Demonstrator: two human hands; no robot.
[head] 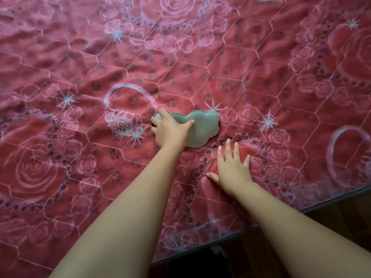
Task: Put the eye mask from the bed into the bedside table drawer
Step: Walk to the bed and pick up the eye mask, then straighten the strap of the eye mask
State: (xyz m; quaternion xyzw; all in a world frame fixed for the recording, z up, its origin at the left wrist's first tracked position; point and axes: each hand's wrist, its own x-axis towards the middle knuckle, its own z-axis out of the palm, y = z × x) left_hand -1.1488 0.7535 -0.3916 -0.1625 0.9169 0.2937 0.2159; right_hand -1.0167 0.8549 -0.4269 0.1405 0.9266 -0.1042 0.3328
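Observation:
A pale green eye mask (202, 127) lies flat on the red quilted bedspread (80, 77), near the middle of the view. My left hand (170, 130) rests on the mask's left half, with its fingers curled over the far edge and its thumb across the middle. A bit of black strap shows at each end of the mask. My right hand (232, 167) lies flat on the bedspread just below and to the right of the mask, fingers spread, holding nothing. The bedside table and its drawer are out of view.
The bed's edge (281, 219) runs diagonally across the lower right, with dark wooden floor (331, 221) beyond it. The rose-patterned bedspread fills the remainder of the view.

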